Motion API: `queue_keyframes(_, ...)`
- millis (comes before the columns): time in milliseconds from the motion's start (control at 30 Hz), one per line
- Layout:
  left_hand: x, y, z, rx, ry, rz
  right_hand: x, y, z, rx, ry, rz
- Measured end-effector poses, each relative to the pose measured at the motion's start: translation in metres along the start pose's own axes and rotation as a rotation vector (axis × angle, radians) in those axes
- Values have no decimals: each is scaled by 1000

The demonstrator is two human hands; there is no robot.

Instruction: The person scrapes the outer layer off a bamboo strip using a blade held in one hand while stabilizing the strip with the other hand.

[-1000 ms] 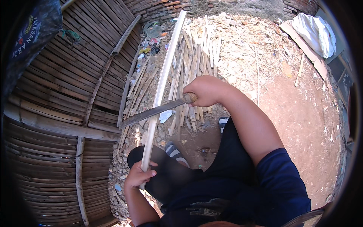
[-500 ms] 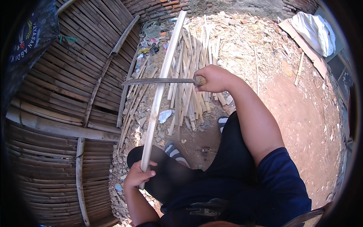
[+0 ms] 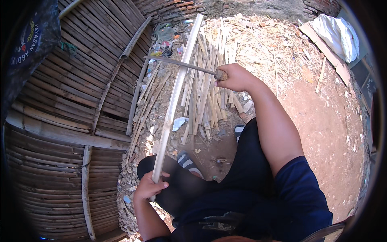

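Note:
My left hand (image 3: 150, 188) is wrapped round the near end of a long, pale bamboo strip (image 3: 169, 115), beside my left knee. The strip slants up and away, its far end above a pile of split strips. My right hand (image 3: 237, 77) grips the short wooden handle of a machete (image 3: 181, 63). Its dark blade points left, lying across the upper half of the strip, with the tip past the strip's left side. Whether the edge cuts into the strip or only rests on it, I cannot tell.
A pile of split bamboo strips (image 3: 205, 97) lies on the littered ground ahead. Along the left stands a bamboo slat wall (image 3: 52, 109). A brick wall (image 3: 169, 9) closes the far side. At the far right is a white sack (image 3: 338, 37) by a cardboard sheet (image 3: 325, 52).
The machete has shifted farther up the strip, and its tip has swung away from me. My right hand has moved slightly right. My left hand keeps its hold on the strip.

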State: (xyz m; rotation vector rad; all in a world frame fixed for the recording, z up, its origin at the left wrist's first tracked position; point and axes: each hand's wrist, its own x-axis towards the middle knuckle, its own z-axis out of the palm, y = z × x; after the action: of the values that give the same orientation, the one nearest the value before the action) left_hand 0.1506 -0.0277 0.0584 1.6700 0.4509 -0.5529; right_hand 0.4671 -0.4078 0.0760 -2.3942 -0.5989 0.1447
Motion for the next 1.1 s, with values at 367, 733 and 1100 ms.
queue_keyframes(367, -3, 0, 2, 57, 41, -8, 5, -4, 6, -36, -67, -30)
queue_keyframes(733, 1, -5, 2, -29, 5, 40, -15, -36, 22, -132, -129, -310)
queue_keyframes(1100, -3, 2, 5, 53, 17, -18, 10, 17, 0, 114, 212, 187)
